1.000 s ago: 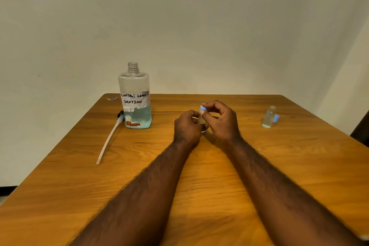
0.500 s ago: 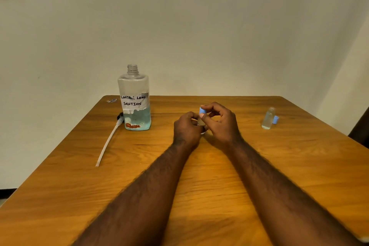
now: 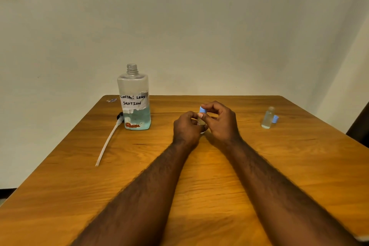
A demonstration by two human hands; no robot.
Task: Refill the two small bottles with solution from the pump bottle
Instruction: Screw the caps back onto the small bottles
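Note:
At the table's middle my left hand (image 3: 186,127) grips a small clear bottle (image 3: 201,122), mostly hidden by my fingers. My right hand (image 3: 220,122) pinches the blue cap (image 3: 202,109) at the top of that bottle. The large pump bottle (image 3: 134,98), labelled "contact lens solution", stands uncapped at the back left, about a third full of bluish liquid. Its pump head with the long white tube (image 3: 108,140) lies on the table beside it. A second small clear bottle (image 3: 268,117) stands uncapped at the back right, its blue cap (image 3: 275,119) lying next to it.
The wooden table (image 3: 219,185) ends close behind the bottles, against a plain wall. A small scrap (image 3: 111,100) lies at the back left corner. A dark object (image 3: 359,126) shows past the right edge.
Both hands stay on the small bottle at the table's middle; only the fingers on the blue cap shift slightly. The view dips a little.

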